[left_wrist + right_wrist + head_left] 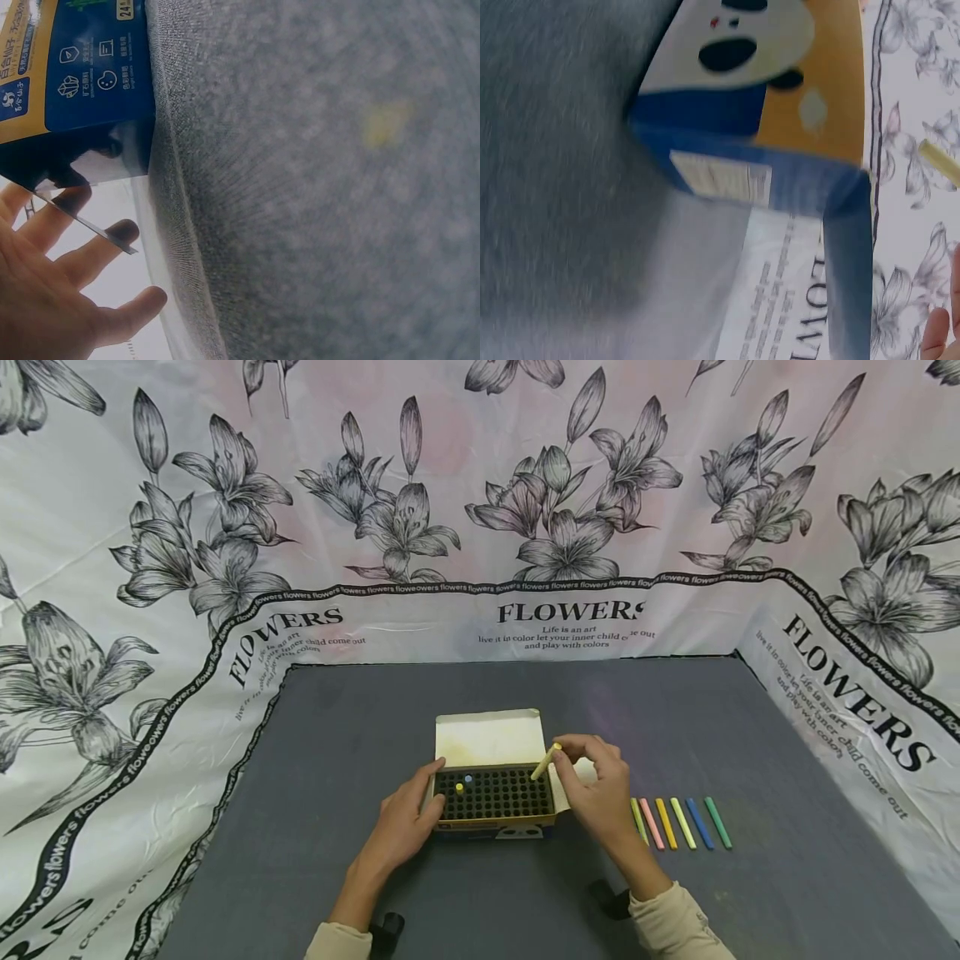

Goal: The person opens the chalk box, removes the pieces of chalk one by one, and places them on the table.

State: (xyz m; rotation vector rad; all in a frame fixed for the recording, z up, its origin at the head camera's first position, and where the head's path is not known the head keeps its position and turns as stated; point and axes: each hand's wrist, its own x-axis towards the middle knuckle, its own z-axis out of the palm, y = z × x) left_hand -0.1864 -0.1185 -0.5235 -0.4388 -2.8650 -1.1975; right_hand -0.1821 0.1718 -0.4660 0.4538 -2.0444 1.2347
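A chalk box (495, 821) with its lid raised holds a black tray (498, 793) full of round holes. Toward the tray's left side, a yellow chalk (459, 788) and a blue chalk (468, 779) stand in holes. My right hand (600, 785) pinches a pale yellow chalk stick (546, 762) between thumb and fingers, tilted, its lower end over the tray's right part. That stick (939, 161) also shows at the right edge of the right wrist view. My left hand (405, 814) rests against the box's left side, fingers spread and fairly straight in the left wrist view.
Several chalk sticks lie in a row right of the box, among them a pink one (651, 823), a blue one (700, 823) and a green one (717, 822). A flower-printed cloth (420, 627) borders the grey table (360, 718) at the back and sides.
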